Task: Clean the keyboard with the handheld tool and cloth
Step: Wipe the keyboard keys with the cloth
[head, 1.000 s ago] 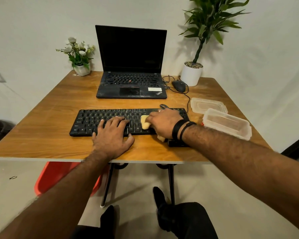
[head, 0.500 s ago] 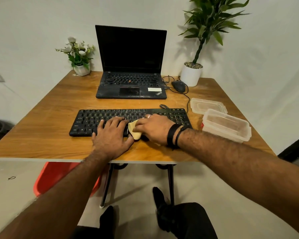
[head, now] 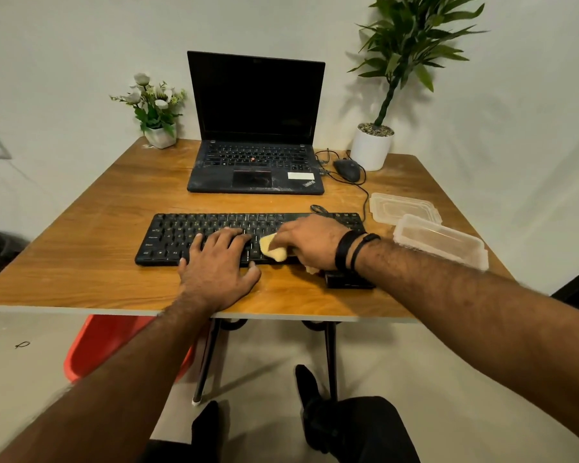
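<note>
Left hand (head: 218, 262) lies flat, fingers straight, pressing on the middle keys of the black keyboard (head: 168, 238), which sits at frame center on the wooden table (head: 81, 235). Just right of it, right hand (head: 310, 242) grips a yellow cloth (head: 272, 247) against the keys. Clear container (head: 440, 240) and its lid (head: 403, 207) at right.

One keyboard (head: 194, 233), one cloth (head: 272, 247), one laptop (head: 254, 128), one mouse (head: 347, 170), two potted plants (head: 154, 110) (head: 395, 78), two hands (head: 216, 267) (head: 310, 240).
</note>
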